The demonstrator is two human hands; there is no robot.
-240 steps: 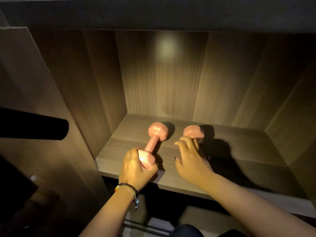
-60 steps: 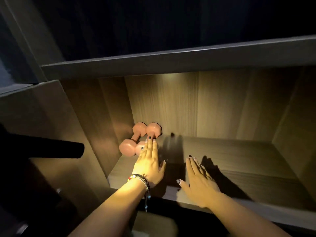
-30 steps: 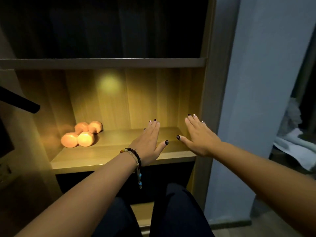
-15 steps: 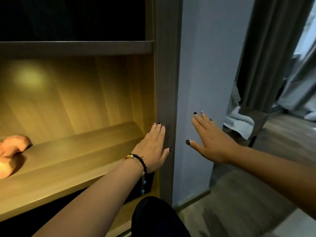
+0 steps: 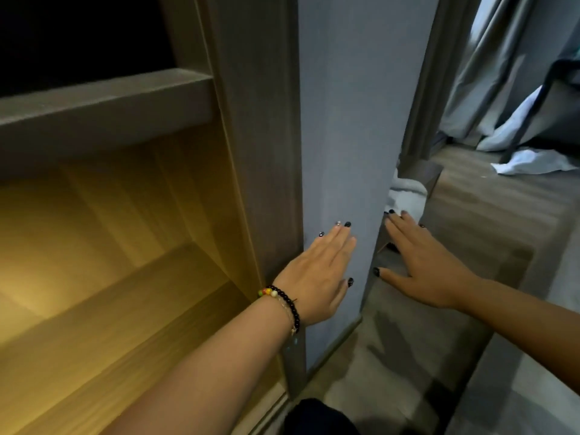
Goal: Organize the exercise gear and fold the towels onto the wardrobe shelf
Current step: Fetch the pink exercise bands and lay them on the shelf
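Your hands hover flat, holding nothing.
Left hand (image 5: 317, 274) and right hand (image 5: 423, 265), fingers straight, point toward the towel (image 5: 406, 196); shelf (image 5: 125, 296) runs leftward.

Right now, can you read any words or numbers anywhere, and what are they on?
None: nothing readable shows on the wardrobe shelf, the grey wall panel, the towel behind it, the bracelet, the left hand or the right hand.

Flat left hand (image 5: 317, 277), right hand (image 5: 420, 265), wardrobe shelf (image 5: 103, 312), towel (image 5: 406, 197)
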